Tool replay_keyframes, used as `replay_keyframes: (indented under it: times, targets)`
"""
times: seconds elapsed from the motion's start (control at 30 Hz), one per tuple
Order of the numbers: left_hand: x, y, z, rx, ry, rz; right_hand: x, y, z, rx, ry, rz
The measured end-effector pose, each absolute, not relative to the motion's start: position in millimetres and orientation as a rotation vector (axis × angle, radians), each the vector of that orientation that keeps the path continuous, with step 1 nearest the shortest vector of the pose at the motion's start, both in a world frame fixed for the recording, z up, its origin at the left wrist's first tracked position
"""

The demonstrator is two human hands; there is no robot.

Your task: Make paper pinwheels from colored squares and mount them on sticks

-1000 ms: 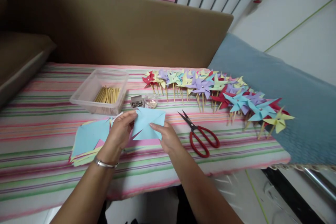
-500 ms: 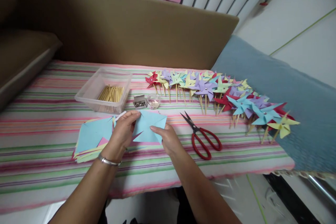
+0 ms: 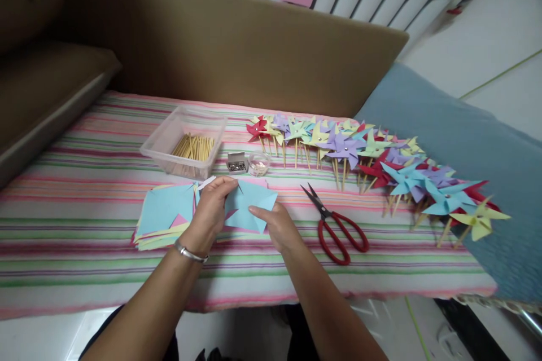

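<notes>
Two bare forearms, in from the bottom edge, converging ahead. Left forearm [image 3: 154, 296] slants up to the right; left wrist [image 3: 192, 245] near straight. Left grip [image 3: 212, 208] closed in a pinch, back of it facing up, fingertips [image 3: 230, 183] pointing right. Right forearm [image 3: 324, 299] slants up to the left. Right grip [image 3: 279, 225] also pinched: thumb [image 3: 259, 213] stretched leftward on top, other fingers mostly hidden. Grips near each other, not touching.
</notes>
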State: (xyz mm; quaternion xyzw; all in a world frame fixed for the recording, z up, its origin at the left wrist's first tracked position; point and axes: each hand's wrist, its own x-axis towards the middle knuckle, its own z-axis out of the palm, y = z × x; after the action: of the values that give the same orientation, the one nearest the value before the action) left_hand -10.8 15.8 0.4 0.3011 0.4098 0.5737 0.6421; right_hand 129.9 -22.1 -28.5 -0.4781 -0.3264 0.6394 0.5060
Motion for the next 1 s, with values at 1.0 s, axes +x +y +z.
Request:
replay_keyframes:
  times: [1.0]
  targets:
    - [3,1,3,0.540,0.786,0.850,158,-20,-3,-1.156,-1.264,0.783]
